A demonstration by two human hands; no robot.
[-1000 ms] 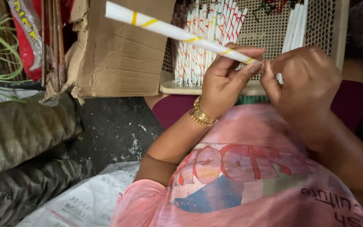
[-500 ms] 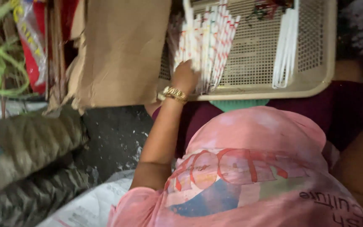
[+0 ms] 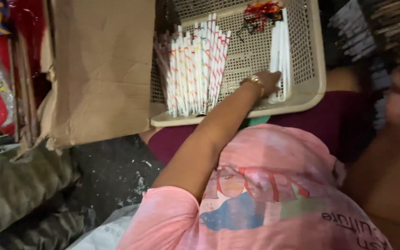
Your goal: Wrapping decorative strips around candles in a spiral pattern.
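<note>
inside tray (image 3: 311, 92), striped sticks (image 3: 195, 69), plain sticks (image 3: 279, 51)

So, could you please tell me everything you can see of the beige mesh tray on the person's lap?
The tray is a shallow rectangular basket of beige, plastic-looking mesh with a smooth rounded rim. It rests tilted across the lap, its left end beside a cardboard sheet. Inside, a bundle of white sticks with coloured stripes lies at the left, a few plain white sticks at the right, and a red and dark tangle near the far edge. The left hand, with a gold bracelet, reaches in to the plain sticks.
</note>
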